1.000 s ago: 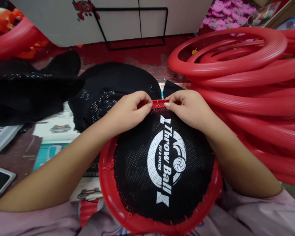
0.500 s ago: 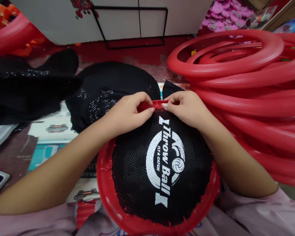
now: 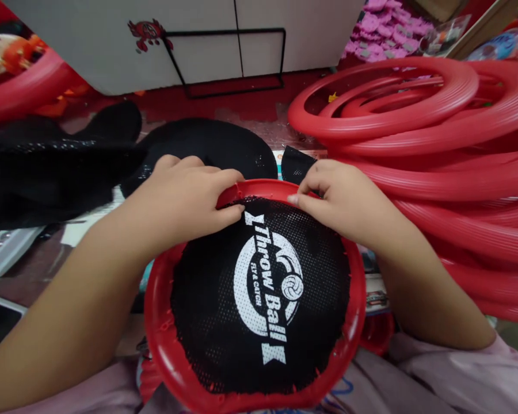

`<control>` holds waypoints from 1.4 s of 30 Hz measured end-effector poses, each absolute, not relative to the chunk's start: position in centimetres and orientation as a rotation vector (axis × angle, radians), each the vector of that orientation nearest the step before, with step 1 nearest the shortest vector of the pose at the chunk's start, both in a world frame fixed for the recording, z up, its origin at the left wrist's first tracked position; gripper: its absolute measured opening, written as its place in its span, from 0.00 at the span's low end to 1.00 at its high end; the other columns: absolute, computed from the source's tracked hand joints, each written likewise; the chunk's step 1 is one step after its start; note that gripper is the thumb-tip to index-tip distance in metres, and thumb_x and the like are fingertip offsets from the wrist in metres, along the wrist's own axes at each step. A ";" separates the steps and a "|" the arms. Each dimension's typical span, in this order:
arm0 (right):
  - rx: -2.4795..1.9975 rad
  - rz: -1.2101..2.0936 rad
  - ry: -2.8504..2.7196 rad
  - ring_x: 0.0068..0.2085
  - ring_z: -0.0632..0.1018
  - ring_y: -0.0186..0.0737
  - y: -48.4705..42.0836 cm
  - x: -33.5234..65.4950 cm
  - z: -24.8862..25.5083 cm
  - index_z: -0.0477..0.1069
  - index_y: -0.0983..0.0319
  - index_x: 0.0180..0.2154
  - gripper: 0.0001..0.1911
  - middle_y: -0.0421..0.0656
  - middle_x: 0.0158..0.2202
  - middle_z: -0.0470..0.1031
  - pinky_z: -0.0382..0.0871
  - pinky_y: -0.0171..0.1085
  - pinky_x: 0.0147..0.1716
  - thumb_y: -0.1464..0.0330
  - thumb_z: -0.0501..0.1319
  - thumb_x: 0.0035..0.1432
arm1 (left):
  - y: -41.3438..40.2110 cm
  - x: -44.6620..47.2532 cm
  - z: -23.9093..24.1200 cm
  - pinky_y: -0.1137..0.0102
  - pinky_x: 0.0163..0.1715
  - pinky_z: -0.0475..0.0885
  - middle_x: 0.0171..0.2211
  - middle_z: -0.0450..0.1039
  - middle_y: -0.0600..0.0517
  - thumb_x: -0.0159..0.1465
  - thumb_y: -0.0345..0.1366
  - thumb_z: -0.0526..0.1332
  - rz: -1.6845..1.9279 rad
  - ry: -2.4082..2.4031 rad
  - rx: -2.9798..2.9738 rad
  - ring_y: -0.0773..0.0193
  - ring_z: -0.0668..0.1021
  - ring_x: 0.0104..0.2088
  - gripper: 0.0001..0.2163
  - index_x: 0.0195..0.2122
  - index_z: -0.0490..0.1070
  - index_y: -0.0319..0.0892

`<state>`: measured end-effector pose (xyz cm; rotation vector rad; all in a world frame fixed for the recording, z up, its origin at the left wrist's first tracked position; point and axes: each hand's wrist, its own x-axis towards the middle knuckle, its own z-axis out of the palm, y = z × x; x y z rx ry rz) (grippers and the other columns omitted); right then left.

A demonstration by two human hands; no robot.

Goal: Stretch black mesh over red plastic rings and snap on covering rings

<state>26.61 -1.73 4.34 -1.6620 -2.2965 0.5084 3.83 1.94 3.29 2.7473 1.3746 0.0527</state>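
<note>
A red plastic ring (image 3: pixel 159 322) rests over my lap, with black mesh (image 3: pixel 216 299) stretched across it. White print on the mesh reads "Throw Ball Fly & Catch". My left hand (image 3: pixel 190 198) grips the ring's far rim left of centre, thumb on the mesh side and fingers over the outer edge. On the same rim, further right, my right hand (image 3: pixel 332 195) pinches the edge between thumb and fingers. Small red pegs show through the mesh edge around the ring.
Red rings (image 3: pixel 414 126) are stacked high on the right. Black mesh pieces (image 3: pixel 207 141) lie beyond my hands and more black fabric (image 3: pixel 47 167) at left. A white box (image 3: pixel 90 46), a black wire frame (image 3: pixel 233 89) and pink plastic parts (image 3: pixel 384 31) stand at the back. A phone-like device (image 3: pixel 0 319) lies at lower left.
The ring has shifted left and turned slightly. My left hand has slid left along the rim, widening the gap between my hands; my right hand stays at the rim.
</note>
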 end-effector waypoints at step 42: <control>-1.781 0.611 -2.184 0.28 0.70 0.35 -0.6 26.9 2.4 0.69 0.62 0.28 0.06 0.41 0.28 0.74 0.57 0.34 0.28 0.68 0.59 0.57 | 1.9 6.8 1.2 0.68 0.34 0.67 0.30 0.71 0.50 0.61 0.36 0.57 0.483 1.321 2.472 0.63 0.73 0.32 0.08 0.28 0.70 0.39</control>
